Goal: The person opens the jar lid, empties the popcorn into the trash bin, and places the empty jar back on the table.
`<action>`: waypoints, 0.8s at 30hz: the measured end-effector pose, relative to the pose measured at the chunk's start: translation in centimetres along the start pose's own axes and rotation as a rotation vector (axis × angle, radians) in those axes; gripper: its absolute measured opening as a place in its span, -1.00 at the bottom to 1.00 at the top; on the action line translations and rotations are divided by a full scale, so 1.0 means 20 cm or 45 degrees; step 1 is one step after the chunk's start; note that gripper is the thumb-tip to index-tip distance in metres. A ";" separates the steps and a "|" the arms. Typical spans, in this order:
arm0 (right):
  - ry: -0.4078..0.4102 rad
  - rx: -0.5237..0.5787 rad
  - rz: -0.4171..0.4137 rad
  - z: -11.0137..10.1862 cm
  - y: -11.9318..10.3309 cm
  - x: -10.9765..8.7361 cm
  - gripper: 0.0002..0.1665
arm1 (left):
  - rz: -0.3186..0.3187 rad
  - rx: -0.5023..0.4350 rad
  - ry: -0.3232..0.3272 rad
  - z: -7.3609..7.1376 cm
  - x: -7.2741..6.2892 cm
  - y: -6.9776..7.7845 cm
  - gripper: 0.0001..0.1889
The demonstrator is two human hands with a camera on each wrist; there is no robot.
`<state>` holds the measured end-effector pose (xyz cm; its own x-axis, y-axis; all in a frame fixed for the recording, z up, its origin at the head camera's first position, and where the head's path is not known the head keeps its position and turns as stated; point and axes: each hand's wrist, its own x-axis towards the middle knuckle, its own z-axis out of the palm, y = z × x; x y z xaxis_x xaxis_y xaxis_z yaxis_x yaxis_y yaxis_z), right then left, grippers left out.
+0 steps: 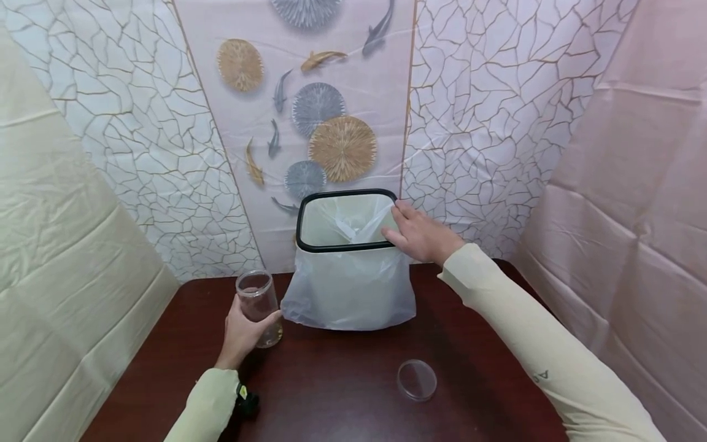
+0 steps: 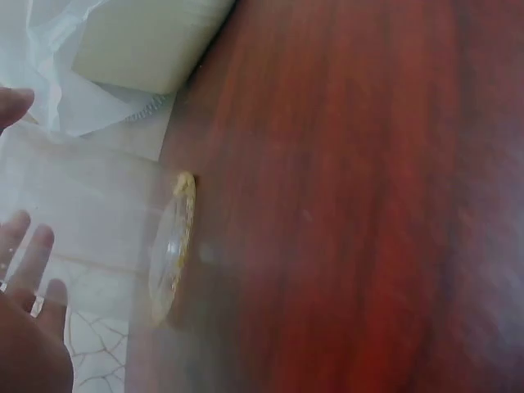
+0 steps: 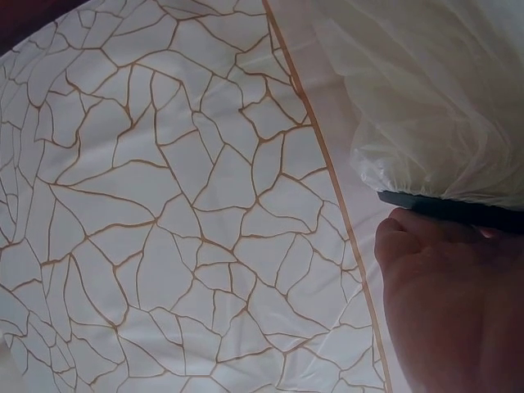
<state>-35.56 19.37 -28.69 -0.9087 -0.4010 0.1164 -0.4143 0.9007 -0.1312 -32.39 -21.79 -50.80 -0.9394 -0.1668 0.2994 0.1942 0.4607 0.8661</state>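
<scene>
At the left side of the table, a clear jar (image 1: 264,302) without a lid stands upright. My left hand (image 1: 243,328) grips it, thumb on one side and fingers on the other. A yellowish edge shows round the jar's base in the left wrist view. In the middle stands a pale waste bin (image 1: 350,282), with a thin translucent bin liner (image 1: 400,301) folded down outside it and a black rim ring (image 1: 342,248) on top. At the rim's right corner rests my right hand (image 1: 422,233), its fingers extended and its thumb over the opening.
A clear round lid (image 1: 417,380) lies on the dark wood table (image 1: 331,393), front right of the bin. Patterned cloth (image 1: 475,123) hangs behind the table, with plain cloth (image 1: 624,202) on either side. A small black device (image 1: 247,402) is at my left wrist.
</scene>
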 end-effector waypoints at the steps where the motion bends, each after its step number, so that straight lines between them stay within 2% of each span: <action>1: -0.005 -0.001 0.003 0.00 0.00 0.00 -0.02 | -0.003 -0.012 -0.018 0.00 0.00 0.00 -0.06; 6: -0.018 -0.022 0.014 -0.01 0.02 0.01 -0.02 | -0.040 0.015 -0.102 -0.02 0.00 -0.02 0.05; 12: 0.036 -0.044 0.001 0.00 0.02 0.00 -0.04 | -0.096 0.191 -0.234 -0.07 0.01 0.00 0.25; 18: 0.260 -0.089 -0.062 0.01 0.00 -0.02 -0.06 | -0.043 0.464 -0.337 -0.14 -0.01 0.00 0.25; 24: 0.447 -0.041 -0.112 0.01 0.03 -0.09 -0.13 | 0.067 0.794 -0.372 -0.20 -0.06 -0.02 0.06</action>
<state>-34.09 20.56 -29.26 -0.7937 -0.4004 0.4579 -0.4832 0.8723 -0.0748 -30.23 -25.20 -49.91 -0.9878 0.0709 0.1386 0.1251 0.8917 0.4350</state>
